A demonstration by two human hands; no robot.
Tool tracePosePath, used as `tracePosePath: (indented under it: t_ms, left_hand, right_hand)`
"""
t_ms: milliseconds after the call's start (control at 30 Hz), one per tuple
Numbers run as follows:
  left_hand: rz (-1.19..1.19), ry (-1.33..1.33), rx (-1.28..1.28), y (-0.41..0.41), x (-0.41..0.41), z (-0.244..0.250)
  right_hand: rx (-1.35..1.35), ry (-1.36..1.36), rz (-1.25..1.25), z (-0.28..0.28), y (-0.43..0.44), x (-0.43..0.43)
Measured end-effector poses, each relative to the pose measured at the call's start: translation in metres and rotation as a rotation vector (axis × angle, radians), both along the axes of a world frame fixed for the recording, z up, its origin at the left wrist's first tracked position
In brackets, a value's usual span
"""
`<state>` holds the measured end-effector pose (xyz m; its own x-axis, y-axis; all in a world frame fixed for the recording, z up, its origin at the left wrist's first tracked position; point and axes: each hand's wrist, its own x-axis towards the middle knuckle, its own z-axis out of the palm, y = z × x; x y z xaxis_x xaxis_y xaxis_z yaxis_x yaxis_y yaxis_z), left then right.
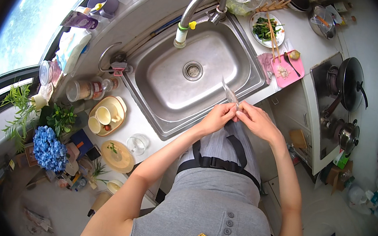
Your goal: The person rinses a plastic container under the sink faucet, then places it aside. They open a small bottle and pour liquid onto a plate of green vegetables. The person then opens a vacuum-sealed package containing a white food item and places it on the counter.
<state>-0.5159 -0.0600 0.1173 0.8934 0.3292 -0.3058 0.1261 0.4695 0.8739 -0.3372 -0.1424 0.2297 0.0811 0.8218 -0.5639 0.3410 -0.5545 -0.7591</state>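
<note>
My left hand (pixel 220 117) and my right hand (pixel 254 119) meet over the front rim of the stainless steel sink (pixel 160 128). Pinched between the fingers of both is a thin, pointed, greyish piece (pixel 230 94); whether it is a blade or clear plastic I cannot tell. Its tip points up and left over the basin, and its lower end is hidden by my fingers. Beyond it the sink bottom shows a round drain strainer (pixel 193 71). A curved metal faucet (pixel 190 11) hangs over the basin, with no water seen running.
Right of the sink are a plate of cooked greens (pixel 258 35) with chopsticks and a pink tray (pixel 287 81). Farther right, a wok (pixel 348 83) and a lidded pot (pixel 348 136) sit on the stove. Leftward stand a glass mug (pixel 139 142), a tray of cups (pixel 123 104) and blue flowers (pixel 49 148).
</note>
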Motion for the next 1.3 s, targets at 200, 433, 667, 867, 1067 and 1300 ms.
tracePosePath:
  t_ms: [200, 433, 667, 867, 1067, 1300]
  left_hand:
    - [-0.032, -0.057, -0.020, 0.019, 0.005, 0.042]
    - [-0.026, 0.004, 0.345, 0.033, 0.009, 0.079]
    - [0.054, -0.050, 0.580, 0.030, 0.010, 0.084]
    - [0.094, -0.063, 0.536, 0.032, 0.012, 0.096]
    - [0.056, -0.039, 0.261, 0.036, 0.012, 0.103]
    - [-0.068, 0.102, 0.170, 0.044, 0.011, 0.140]
  right_hand:
    - [0.117, 0.147, 0.024, 0.010, 0.011, 0.009]
    - [0.189, -0.067, -0.123, 0.033, 0.018, -0.007]
    - [0.255, -0.272, -0.222, 0.028, 0.012, -0.022]
    - [0.297, -0.394, -0.229, 0.026, 0.010, -0.025]
    - [0.233, -0.290, -0.062, 0.059, 0.022, -0.009]
    - [0.178, -0.162, 0.105, 0.094, 0.028, 0.003]
